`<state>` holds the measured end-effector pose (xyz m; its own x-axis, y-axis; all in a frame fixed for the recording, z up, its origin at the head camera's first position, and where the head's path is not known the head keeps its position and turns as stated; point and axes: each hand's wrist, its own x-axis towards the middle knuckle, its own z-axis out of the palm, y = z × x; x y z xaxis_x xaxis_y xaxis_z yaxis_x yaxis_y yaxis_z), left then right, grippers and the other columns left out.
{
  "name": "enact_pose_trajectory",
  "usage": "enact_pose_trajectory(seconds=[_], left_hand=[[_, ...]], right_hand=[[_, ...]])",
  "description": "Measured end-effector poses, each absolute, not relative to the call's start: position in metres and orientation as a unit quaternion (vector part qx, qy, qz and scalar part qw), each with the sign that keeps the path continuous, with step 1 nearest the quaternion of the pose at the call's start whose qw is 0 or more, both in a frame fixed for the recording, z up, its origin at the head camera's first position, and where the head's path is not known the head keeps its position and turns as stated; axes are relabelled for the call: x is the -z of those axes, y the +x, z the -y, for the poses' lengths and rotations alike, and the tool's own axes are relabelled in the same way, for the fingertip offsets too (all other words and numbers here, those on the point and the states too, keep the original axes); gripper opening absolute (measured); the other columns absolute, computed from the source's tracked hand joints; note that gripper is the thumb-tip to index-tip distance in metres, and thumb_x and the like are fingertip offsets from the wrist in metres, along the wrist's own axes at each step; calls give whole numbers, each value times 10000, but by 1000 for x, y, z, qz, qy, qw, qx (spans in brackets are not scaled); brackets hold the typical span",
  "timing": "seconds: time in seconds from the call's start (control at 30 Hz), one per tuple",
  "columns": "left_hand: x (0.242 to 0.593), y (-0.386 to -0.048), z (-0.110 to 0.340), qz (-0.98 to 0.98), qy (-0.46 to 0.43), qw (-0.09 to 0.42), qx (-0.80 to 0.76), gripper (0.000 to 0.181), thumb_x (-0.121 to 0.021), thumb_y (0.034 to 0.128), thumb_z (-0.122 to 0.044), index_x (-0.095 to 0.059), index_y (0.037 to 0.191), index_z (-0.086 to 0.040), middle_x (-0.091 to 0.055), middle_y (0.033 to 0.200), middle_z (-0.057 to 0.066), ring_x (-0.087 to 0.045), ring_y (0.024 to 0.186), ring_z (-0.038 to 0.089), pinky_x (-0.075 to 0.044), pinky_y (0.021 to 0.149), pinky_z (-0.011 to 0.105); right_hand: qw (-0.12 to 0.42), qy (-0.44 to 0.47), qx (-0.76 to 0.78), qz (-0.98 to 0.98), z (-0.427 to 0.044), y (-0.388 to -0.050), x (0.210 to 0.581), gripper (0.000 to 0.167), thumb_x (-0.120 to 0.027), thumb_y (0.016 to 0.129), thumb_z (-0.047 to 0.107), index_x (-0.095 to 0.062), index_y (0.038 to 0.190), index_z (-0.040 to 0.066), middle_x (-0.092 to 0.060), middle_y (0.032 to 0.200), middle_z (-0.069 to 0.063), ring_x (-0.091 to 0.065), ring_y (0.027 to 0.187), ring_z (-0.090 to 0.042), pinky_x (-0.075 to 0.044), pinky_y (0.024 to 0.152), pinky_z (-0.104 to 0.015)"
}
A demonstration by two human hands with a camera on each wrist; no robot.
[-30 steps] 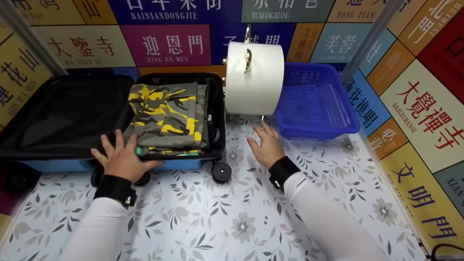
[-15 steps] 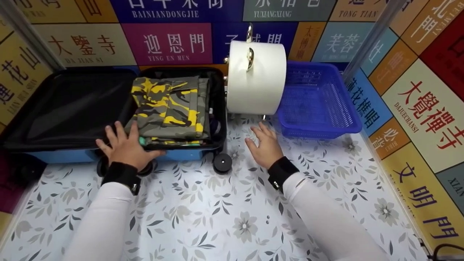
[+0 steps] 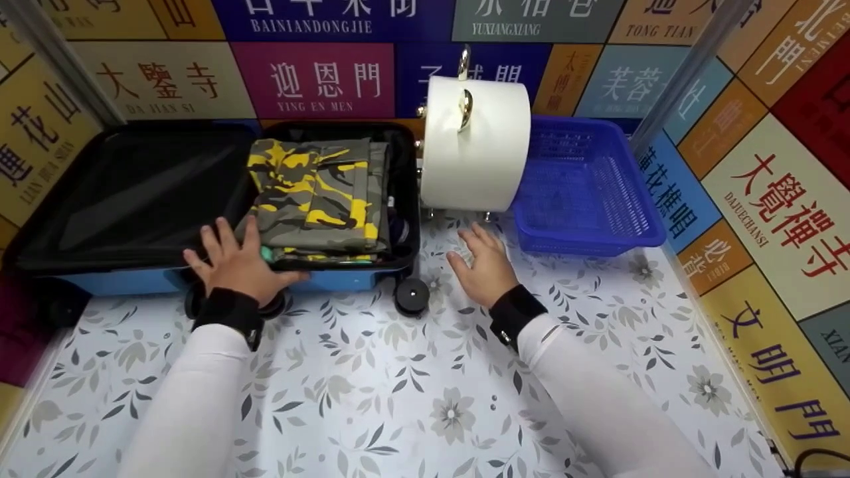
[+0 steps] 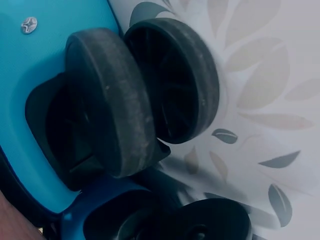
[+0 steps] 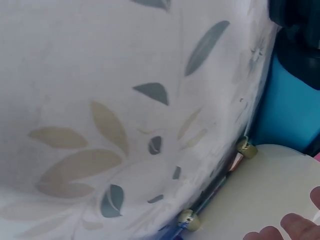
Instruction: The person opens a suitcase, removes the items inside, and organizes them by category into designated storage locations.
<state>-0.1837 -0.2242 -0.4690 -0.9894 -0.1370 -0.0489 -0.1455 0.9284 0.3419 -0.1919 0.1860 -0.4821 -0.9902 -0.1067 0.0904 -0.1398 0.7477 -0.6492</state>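
In the head view an open suitcase point(image 3: 332, 281) lies at the left, with folded camouflage clothing point(image 3: 319, 199) in its right half. The left hand point(image 3: 244, 269), fingers spread, is at the suitcase's front edge near the middle; whether it presses there cannot be told. Black wheels point(image 4: 115, 105) on the blue shell fill the left wrist view. The right hand point(image 3: 485, 265) is held just in front of a white case point(image 3: 475, 146) with gold feet and handles, its fingers loosely extended and holding nothing. Fingertips point(image 5: 295, 225) show beside the white case point(image 5: 255, 195) in the right wrist view.
A blue plastic basket point(image 3: 584, 192) stands right of the white case. Behind and to both sides rise panels with large lettering point(image 3: 319, 79). The surface point(image 3: 372, 398) has a leaf pattern. A dark cable point(image 3: 820, 455) lies at the lower right corner.
The suitcase has shifted away from the person, toward the back panels, with the left hand moving along at its edge. The right hand has hardly moved. The head view has also shifted slightly.
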Motion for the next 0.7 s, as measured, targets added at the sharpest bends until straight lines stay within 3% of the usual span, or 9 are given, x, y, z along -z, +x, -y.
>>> enact_pose_trajectory(seconds=[0.27,0.43,0.7], left_hand=[[469,-186,224,-981,-77,9,-178,1478,-731,648,-918,27,1711,-224,207,1724,262,237,1579,508,212,1167,776],[470,-187,223,-981,-76,9,-180,1482,-723,646,-925,36,1710,-225,208,1725,259,236,1581,506,217,1167,773],[471,-188,224,-981,-74,13,-180,1491,-716,641,-934,34,1710,-216,211,1724,259,242,1578,506,221,1165,772]], right_hand=[[132,93,-346,924,-197,-199,454,492,-662,1024,269,-617,1448,23,-475,1607,-225,-398,1504,-433,-303,1263,-556],[176,49,-320,930,-227,-217,441,491,-656,1008,272,-629,1408,-12,-484,1582,-269,-398,1485,-472,-289,1255,-592],[80,-53,-254,963,-270,-233,456,670,-597,1034,378,-467,1537,-45,-352,1651,-307,-297,1528,-510,-195,1287,-585]])
